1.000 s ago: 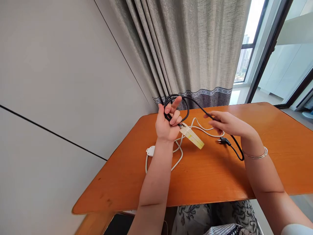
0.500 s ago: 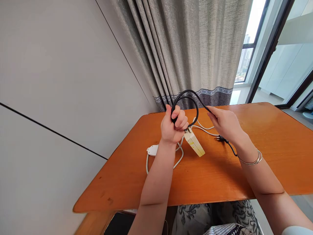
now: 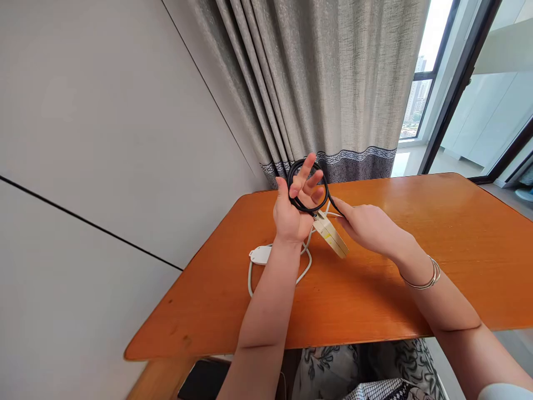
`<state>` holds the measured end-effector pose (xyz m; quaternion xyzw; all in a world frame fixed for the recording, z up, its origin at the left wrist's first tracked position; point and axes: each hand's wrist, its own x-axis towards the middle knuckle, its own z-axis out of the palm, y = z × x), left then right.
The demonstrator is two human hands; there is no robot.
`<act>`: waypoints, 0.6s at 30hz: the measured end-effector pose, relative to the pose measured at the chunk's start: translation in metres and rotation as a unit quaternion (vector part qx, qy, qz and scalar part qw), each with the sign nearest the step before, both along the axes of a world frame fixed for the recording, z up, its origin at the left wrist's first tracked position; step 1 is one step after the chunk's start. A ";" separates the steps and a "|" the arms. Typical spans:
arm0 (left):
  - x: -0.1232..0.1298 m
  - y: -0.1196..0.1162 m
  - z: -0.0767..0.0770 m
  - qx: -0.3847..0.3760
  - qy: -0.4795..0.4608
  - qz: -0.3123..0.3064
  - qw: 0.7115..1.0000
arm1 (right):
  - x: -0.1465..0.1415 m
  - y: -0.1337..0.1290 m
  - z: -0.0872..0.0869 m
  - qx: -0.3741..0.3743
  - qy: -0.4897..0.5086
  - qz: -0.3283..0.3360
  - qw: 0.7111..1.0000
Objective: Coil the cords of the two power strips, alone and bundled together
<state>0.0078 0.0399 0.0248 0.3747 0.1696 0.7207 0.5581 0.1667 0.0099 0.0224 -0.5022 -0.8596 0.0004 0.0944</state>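
My left hand (image 3: 289,221), palm up above the table, carries a coiled black power cord (image 3: 327,183). Its fingers are loosened and spread, and the coil loops around them. From the coil's lower side a cream-coloured flat box (image 3: 331,236) hangs tilted, joined to the cord. My right hand (image 3: 370,226) pinches the cord's running length just right of the coil, thumb and fingers together. A white cable (image 3: 307,270) lies on the table, partly behind my left forearm. Beside that forearm is a flat white oval piece (image 3: 260,255) on the same cable. The cord's plug is hidden.
The orange-brown wooden table (image 3: 200,316) has rounded corners. A pale wall panel (image 3: 104,139) borders its left side, and a grey curtain (image 3: 333,83) hangs behind it. A dark object (image 3: 204,380) lies below the front edge. Glass doors stand at the right.
My right hand moved left and down, drawing the cord closer to the coil, which now looks smaller. My left fingers loosened from a fist and spread. The plug has gone out of sight.
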 end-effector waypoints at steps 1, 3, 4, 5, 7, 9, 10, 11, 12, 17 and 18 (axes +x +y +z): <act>0.000 0.001 -0.002 0.011 0.000 0.005 1.000 | -0.002 -0.001 -0.001 -0.001 -0.012 -0.001 1.000; 0.001 0.003 -0.004 0.029 0.004 0.015 0.999 | -0.004 -0.003 -0.002 -0.001 -0.027 0.000 1.000; 0.001 0.004 -0.005 0.033 0.008 0.022 0.999 | -0.005 -0.004 -0.002 0.000 -0.029 0.002 1.000; 0.001 0.005 -0.005 0.034 0.013 0.031 0.999 | -0.004 -0.005 -0.003 0.000 -0.028 0.007 1.000; 0.000 0.006 -0.006 0.034 0.018 0.056 0.998 | -0.003 -0.008 -0.003 -0.005 -0.019 0.026 0.999; -0.003 0.008 -0.005 0.037 0.015 0.086 0.995 | -0.001 -0.013 -0.004 -0.016 -0.004 0.050 0.999; -0.004 0.009 -0.005 0.040 0.012 0.103 0.994 | 0.000 -0.015 -0.004 -0.023 0.001 0.058 0.998; -0.005 0.010 -0.005 0.043 0.010 0.121 0.992 | 0.001 -0.018 -0.005 -0.028 0.004 0.064 0.998; -0.006 0.011 -0.005 0.044 0.009 0.139 0.989 | 0.002 -0.020 -0.005 -0.031 0.003 0.066 0.997; -0.003 0.010 -0.007 0.025 0.020 0.189 0.981 | 0.005 -0.029 -0.001 0.001 -0.036 0.027 0.999; -0.002 0.010 -0.008 0.022 0.024 0.184 0.982 | 0.005 -0.030 0.000 0.014 -0.035 0.026 0.999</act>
